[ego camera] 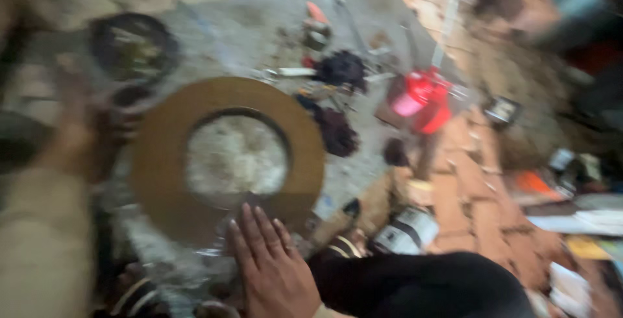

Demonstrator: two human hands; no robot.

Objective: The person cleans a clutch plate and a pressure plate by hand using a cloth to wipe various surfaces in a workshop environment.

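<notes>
Right hand [272,269] flat, fingers spread on brown ring disc [227,156], steadying its near rim; left hand [78,139] grips far edge (blurred).

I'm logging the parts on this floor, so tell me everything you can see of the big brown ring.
The brown ring is a broad, flat disc with a large round hole, dull brown and matte, perhaps a friction or metal plate; blur hides detail. It lies flat on the grey floor, which shows pale through the hole. The right hand rests with fingertips on its near edge, and the left hand is at its left rim, though contact there is unclear.
</notes>
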